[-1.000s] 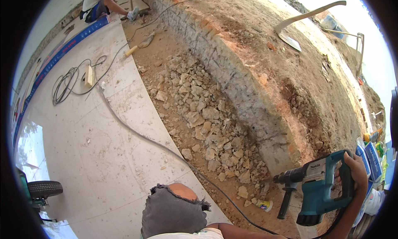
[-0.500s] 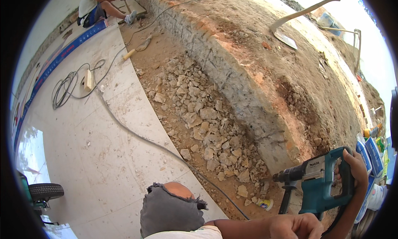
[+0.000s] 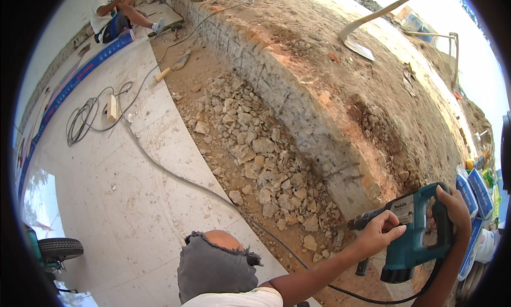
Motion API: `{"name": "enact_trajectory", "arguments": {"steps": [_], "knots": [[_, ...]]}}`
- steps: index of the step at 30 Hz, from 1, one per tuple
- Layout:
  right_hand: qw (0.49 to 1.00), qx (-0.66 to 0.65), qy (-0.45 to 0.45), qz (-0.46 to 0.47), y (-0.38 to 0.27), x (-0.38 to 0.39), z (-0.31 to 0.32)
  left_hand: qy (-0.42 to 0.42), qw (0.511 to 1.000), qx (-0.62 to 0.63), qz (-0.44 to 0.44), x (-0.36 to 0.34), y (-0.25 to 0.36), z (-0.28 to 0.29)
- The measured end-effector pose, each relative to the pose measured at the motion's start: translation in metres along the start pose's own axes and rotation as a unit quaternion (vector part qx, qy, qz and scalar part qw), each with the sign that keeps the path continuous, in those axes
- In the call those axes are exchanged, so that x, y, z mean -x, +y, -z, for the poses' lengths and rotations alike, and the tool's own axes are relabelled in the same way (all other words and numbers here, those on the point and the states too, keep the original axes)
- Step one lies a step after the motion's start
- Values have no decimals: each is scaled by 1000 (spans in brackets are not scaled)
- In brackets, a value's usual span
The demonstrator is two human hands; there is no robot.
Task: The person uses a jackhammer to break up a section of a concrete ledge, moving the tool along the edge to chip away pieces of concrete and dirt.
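Observation:
A teal demolition hammer (image 3: 412, 232) with a black nose and a grey metal front part lies tilted at the lower right. My right hand (image 3: 456, 210) is wrapped round its rear D-shaped handle. My left hand (image 3: 379, 233) is in front of the tool's grey part, fingers curled but thumb and forefinger apart, with nothing seen in it; whether it touches the tool I cannot tell. Below my left wrist, the black side handle (image 3: 362, 267) shows. No bit is visible in the tool's nose. Its black cable (image 3: 372, 300) loops from the handle and runs left across the floor.
Broken stone rubble (image 3: 263, 147) fills a trench beside a rough concrete edge (image 3: 298, 115). A hoe (image 3: 357, 47) lies on the earth bank. A trowel (image 3: 169, 72), coiled cable (image 3: 85, 115) and wood block (image 3: 112, 109) are farther left. Another person (image 3: 114, 19) sits at the far left. Blue-white bags (image 3: 474, 192) stand right.
My left hand has risen from below the hammer to in front of its grey part. The hammer's side handle has swung lower. The far person has raised a long-handled tool.

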State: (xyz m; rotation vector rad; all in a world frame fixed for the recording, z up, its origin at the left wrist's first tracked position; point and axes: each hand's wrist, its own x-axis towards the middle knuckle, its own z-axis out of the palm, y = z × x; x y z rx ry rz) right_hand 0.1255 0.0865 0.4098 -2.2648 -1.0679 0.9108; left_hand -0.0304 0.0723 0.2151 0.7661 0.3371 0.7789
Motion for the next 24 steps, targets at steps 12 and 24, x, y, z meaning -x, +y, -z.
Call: {"name": "enact_trajectory", "arguments": {"steps": [12, 24], "knots": [[1000, 10, -5, -7, 0, 4, -3, -50, 872, -470, 128, -8, -29, 68], [997, 66, 24, -37, 10, 20, 5, -175, 813, -491, 261, 2, -69, 46]]}}
